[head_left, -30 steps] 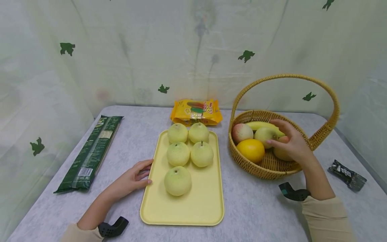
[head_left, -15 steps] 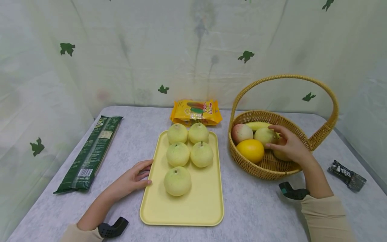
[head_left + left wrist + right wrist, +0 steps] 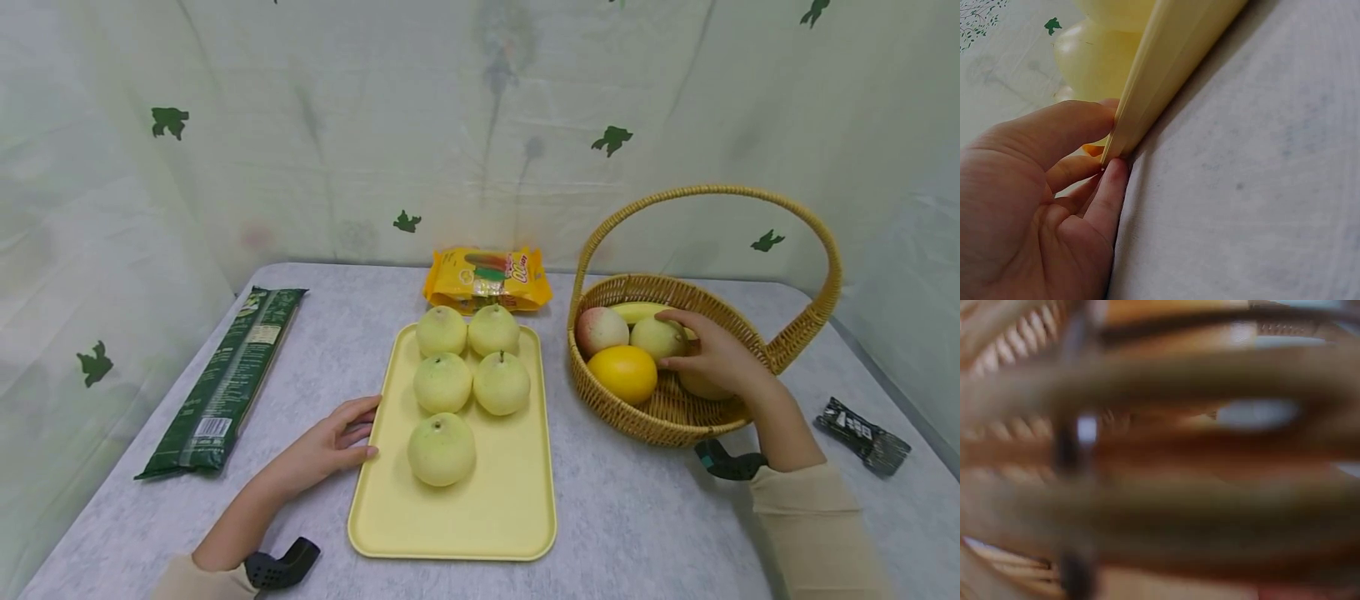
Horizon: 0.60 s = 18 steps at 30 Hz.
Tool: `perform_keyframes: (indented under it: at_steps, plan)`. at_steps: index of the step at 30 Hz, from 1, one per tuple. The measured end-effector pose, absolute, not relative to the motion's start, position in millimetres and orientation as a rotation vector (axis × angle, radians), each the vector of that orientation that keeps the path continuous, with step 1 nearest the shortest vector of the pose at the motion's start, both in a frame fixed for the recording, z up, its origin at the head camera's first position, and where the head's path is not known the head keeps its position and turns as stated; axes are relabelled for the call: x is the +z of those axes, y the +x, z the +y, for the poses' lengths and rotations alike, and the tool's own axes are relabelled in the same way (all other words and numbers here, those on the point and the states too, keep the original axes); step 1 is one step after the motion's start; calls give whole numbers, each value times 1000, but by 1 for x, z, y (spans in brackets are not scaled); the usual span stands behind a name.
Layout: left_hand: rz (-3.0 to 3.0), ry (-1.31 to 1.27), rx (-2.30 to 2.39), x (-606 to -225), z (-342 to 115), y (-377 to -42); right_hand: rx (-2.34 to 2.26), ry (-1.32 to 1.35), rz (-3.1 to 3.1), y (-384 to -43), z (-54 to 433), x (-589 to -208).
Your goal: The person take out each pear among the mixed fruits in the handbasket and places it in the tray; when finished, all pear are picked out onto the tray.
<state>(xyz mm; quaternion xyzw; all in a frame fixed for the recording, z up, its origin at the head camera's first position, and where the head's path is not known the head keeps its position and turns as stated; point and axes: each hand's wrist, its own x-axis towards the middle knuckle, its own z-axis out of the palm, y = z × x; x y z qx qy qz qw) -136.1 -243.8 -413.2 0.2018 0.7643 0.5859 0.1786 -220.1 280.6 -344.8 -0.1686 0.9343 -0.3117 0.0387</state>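
Observation:
My left hand [image 3: 330, 442] rests beside the pale yellow tray [image 3: 487, 517], thumb and fingertips touching its left rim. The left wrist view shows the same fingertips [image 3: 1120, 167] against the tray's edge [image 3: 1160, 81], fingers not wrapped around it. Several round yellow-green pears [image 3: 441, 448] sit on the tray. At right, my right hand [image 3: 716, 354] reaches into the wicker basket [image 3: 652, 429] and grips a pale green pear [image 3: 655, 336] between thumb and fingers. Blurred basket weave [image 3: 1179, 519] fills the right wrist view, hiding the grip.
The basket also holds a peach [image 3: 602, 330], a yellow lemon-like fruit [image 3: 624, 373], a banana [image 3: 633, 311] and a partly hidden fruit [image 3: 703, 385]. Its tall handle [image 3: 720, 190] arches above. Around lie a green packet [image 3: 225, 383], an orange-yellow packet [image 3: 487, 279] and a black wrapper [image 3: 862, 435].
My right hand has moved slightly left and closed around the pale green pear. My left hand, the tray and its pears have stayed in place.

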Motion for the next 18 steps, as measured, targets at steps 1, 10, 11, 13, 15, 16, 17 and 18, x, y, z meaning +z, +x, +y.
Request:
perform_keyframes:
  at_steps: [1, 10, 11, 13, 15, 16, 17, 18]
  plan:
    - [2162, 570, 1658, -413, -244, -136, -939, -533, 2867, -222, 281, -344]
    - [2156, 549, 1656, -413, -244, -136, -789, -582, 2890, -230, 279, -345]
    - [2158, 549, 1655, -413, -244, -136, -782, -580, 2893, -230, 278, -346]
    - [2164, 549, 1652, -413, -244, -136, -776, -574, 2906, -231, 278, -347]
    - [2167, 550, 1650, -413, -244, -136, -772, -562, 2927, -231, 277, -348]
    - [2169, 550, 1650, -413, -244, -136, -770, -547, 2940, -230, 277, -348]
    - [2170, 550, 1650, -413, -244, -136, -775, -531, 2954, -230, 276, -349]
    - [2170, 548, 1650, -413, -244, -136, -789, -504, 2969, -229, 276, -349]
